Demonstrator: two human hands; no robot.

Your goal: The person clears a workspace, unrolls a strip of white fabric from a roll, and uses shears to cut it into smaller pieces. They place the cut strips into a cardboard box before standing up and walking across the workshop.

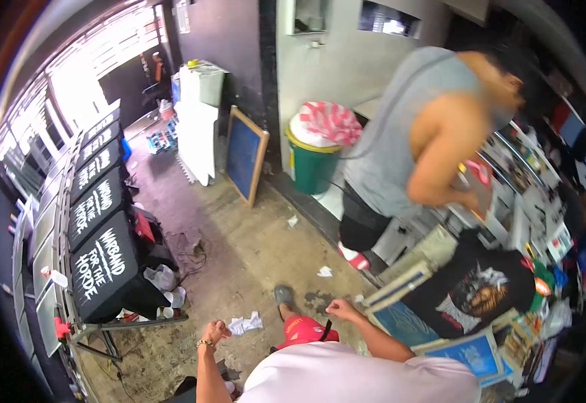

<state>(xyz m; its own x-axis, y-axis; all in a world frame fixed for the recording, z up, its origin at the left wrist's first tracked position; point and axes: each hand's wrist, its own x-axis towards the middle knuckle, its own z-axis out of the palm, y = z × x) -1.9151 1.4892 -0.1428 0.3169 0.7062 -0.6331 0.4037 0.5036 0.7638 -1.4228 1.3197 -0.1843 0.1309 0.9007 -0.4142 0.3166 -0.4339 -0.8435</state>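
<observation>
My left hand (216,332), with a bracelet at the wrist, is held low in front of me with its fingers curled in; I see nothing in it. Just to its right in the view is a crumpled white paper or cloth (246,324), which looks to lie on the floor. My right hand (343,310) is raised beside my red shorts (306,330), its fingers loosely closed with nothing visible in them. Nearest to that hand are blue-meshed screen frames (404,322) and a black printed shirt (474,292) at the right.
Black shirts with white lettering (101,265) lie along a rack on the left. A person in a grey sleeveless top (407,127) bends over a cluttered bench at the right. A green bin (312,168) and a wood-framed screen (244,156) stand by the wall. Paper scraps (324,271) litter the floor.
</observation>
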